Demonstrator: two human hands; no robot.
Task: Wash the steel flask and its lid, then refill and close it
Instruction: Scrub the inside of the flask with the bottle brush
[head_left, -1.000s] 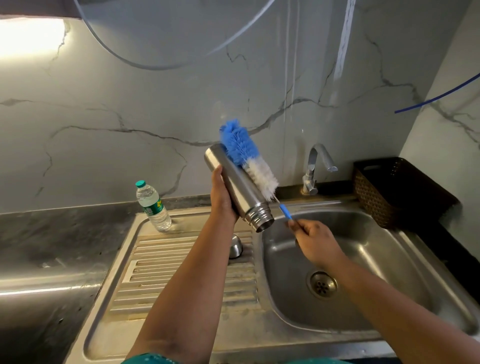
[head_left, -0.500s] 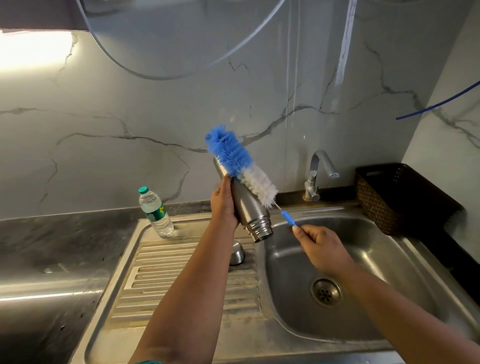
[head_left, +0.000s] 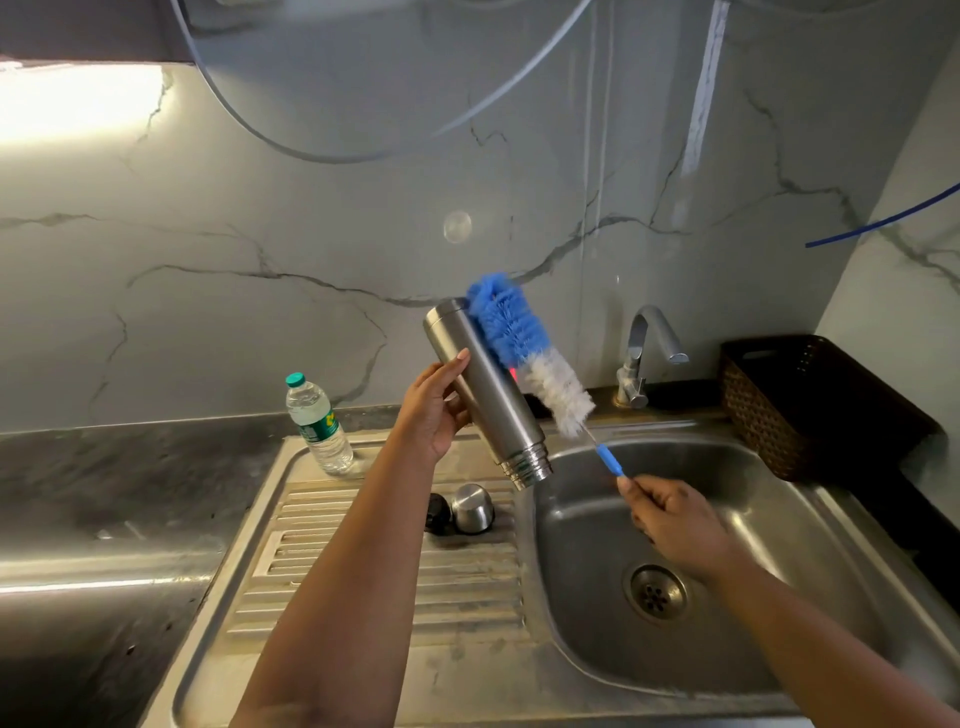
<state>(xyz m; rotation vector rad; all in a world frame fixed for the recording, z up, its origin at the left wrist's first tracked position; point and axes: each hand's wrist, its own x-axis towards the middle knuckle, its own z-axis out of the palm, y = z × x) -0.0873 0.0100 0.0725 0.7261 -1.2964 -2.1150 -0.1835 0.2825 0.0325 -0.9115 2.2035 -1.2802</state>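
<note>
Over the steel sink (head_left: 727, 457), the left hand (head_left: 434, 410) grips the slick, rigid cylindrical steel flask (head_left: 485, 395) mid-body, the right hand (head_left: 670, 522) pinching the blue-and-white bottle brush (head_left: 524, 348) by its thin handle.

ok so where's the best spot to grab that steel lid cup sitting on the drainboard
Take the steel lid cup by its rounded side wall, coming from above with fingers on opposite sides. It looks to stand dome-up on the ribbed drainboard, so no rim is exposed. A black cap sits close on its left; a front-and-back grip probably avoids it.
</note>
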